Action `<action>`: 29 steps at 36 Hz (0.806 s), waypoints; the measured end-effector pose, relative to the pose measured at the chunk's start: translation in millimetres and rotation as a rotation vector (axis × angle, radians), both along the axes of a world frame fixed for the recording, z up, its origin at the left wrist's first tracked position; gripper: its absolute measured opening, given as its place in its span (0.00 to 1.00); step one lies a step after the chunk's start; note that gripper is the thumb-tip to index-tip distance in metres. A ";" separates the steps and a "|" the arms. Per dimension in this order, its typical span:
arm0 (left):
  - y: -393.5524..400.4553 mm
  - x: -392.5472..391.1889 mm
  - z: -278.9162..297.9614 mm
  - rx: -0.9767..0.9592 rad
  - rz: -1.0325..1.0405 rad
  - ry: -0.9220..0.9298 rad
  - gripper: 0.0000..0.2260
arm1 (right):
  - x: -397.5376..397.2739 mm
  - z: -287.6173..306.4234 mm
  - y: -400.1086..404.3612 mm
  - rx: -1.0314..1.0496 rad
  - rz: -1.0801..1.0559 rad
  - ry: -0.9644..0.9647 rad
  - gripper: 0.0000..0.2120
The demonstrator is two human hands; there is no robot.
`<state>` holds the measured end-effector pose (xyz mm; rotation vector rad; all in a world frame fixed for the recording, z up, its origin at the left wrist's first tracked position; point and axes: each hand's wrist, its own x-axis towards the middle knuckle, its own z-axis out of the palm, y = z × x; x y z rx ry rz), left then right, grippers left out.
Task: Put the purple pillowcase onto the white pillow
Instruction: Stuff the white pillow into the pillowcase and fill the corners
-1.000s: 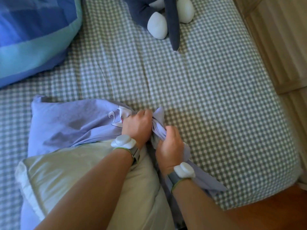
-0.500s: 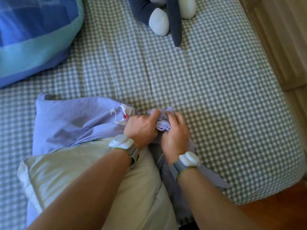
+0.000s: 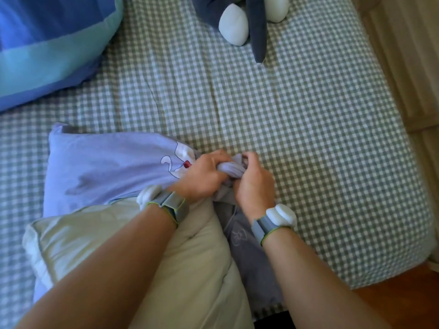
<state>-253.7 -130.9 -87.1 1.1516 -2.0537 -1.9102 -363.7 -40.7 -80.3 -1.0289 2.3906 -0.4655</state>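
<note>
Both hands mid-frame: left hand (image 3: 202, 178) and right hand (image 3: 255, 184), fingers curled, gripping a bunched wad of purple pillowcase (image 3: 107, 169). Pillowcase lies at 9 o'clock of the hands, covering the far end of white pillow (image 3: 95, 241), on checked bed (image 3: 308, 127). Plush toy (image 3: 247, 22) at 12 o'clock.

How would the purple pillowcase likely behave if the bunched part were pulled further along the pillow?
The purple pillowcase looks thin and floppy: it bunches into folds where the left hand and right hand grip it. It probably weighs little. It may drag rather than slide, since the white pillow looks soft and bulges at the opening.
</note>
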 end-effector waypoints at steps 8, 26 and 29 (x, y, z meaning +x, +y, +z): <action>-11.1 -1.9 -9.3 0.311 0.094 -0.115 0.13 | -14.6 -1.5 -1.5 0.044 0.014 -0.334 0.09; -14.8 -3.4 -4.3 0.507 0.063 0.029 0.14 | 0.7 1.4 9.8 -0.066 -0.571 -0.799 0.17; -17.1 -0.8 0.2 0.454 0.046 0.009 0.09 | 2.6 1.0 4.6 -0.060 -0.473 -0.484 0.12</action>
